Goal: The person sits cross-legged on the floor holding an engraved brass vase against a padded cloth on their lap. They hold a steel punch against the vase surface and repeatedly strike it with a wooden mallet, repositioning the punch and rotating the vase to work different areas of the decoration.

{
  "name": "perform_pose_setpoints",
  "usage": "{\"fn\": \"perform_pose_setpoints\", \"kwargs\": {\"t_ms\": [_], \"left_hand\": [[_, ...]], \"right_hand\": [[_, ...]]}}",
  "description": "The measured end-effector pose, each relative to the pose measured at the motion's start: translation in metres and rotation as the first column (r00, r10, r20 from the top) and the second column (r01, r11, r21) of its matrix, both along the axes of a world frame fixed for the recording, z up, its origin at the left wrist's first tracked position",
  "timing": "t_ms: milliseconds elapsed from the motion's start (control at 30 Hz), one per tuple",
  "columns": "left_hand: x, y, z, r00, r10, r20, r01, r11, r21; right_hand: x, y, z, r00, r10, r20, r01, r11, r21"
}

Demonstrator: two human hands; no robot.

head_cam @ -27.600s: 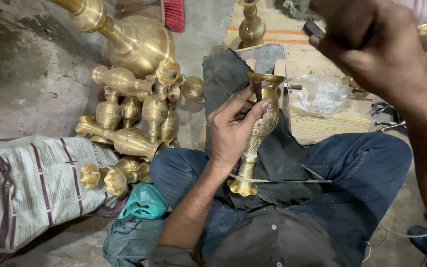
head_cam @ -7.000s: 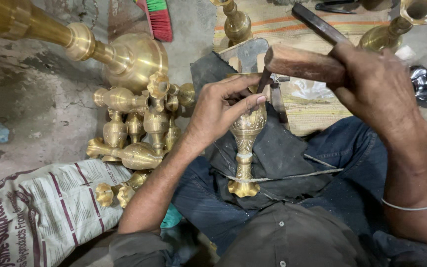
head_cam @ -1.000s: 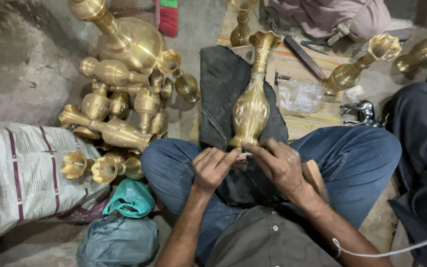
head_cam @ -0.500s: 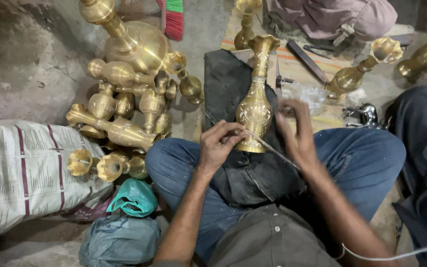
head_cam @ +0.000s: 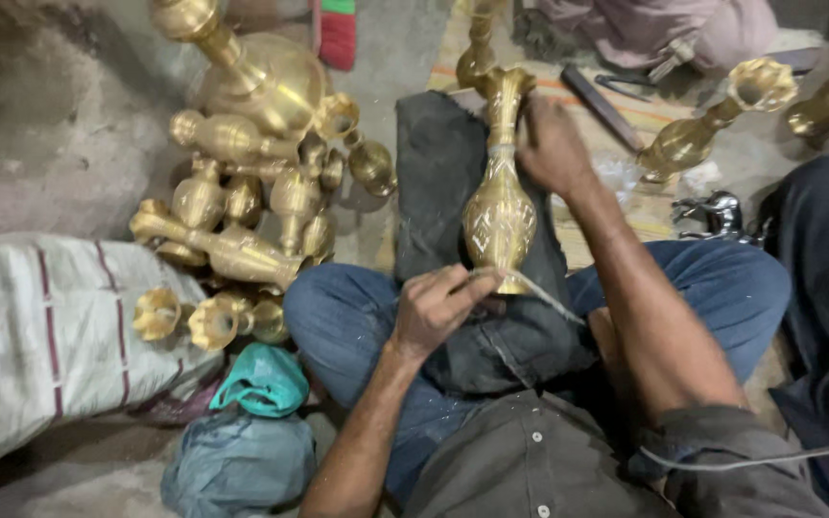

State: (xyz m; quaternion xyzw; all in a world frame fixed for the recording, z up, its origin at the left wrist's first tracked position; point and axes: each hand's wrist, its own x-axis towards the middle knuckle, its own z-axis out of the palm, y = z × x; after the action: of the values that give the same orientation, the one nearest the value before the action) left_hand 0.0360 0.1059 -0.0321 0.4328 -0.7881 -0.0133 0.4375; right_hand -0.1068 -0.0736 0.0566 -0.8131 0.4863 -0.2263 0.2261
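Note:
An engraved brass vase (head_cam: pixel 499 213) lies on a dark cloth (head_cam: pixel 443 173) over my lap, its flared mouth pointing away from me. My left hand (head_cam: pixel 437 307) pinches a thin wire (head_cam: pixel 541 295) at the vase's base. Farther out, my right hand (head_cam: pixel 554 146) grips the vase's narrow neck near the mouth. A pale band shows around the neck just under my right hand.
A heap of brass vases (head_cam: pixel 247 192) lies on the floor to my left, beside a white sack (head_cam: pixel 50 336) and teal cloth bundles (head_cam: pixel 251 422). More brass vases (head_cam: pixel 712 125) and a dark tool (head_cam: pixel 602 101) lie on the mat ahead. Another person's leg (head_cam: pixel 827 288) is at the right.
My right hand has moved from the vase's base up to its neck. My left hand has stayed at the base with the wire. The view has tilted a little.

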Motion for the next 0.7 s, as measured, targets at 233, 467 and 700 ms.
{"fn": "perform_pose_setpoints", "kwargs": {"t_ms": [233,467,700], "left_hand": [[-0.004,-0.014,-0.011,0.997,0.021,-0.069,-0.023,0.999,-0.031],[-0.006,-0.012,-0.025,0.996,0.086,-0.005,-0.086,0.995,0.045],[-0.007,0.007,-0.023,0.972,0.153,-0.181,-0.102,0.959,0.263]], "right_hand": [[-0.015,-0.004,-0.018,0.980,0.189,0.062,-0.182,0.977,-0.108],[-0.032,0.004,-0.027,0.964,0.210,0.163,-0.203,0.977,-0.060],[-0.038,-0.012,-0.061,0.953,0.166,0.252,-0.147,0.985,-0.092]]}}
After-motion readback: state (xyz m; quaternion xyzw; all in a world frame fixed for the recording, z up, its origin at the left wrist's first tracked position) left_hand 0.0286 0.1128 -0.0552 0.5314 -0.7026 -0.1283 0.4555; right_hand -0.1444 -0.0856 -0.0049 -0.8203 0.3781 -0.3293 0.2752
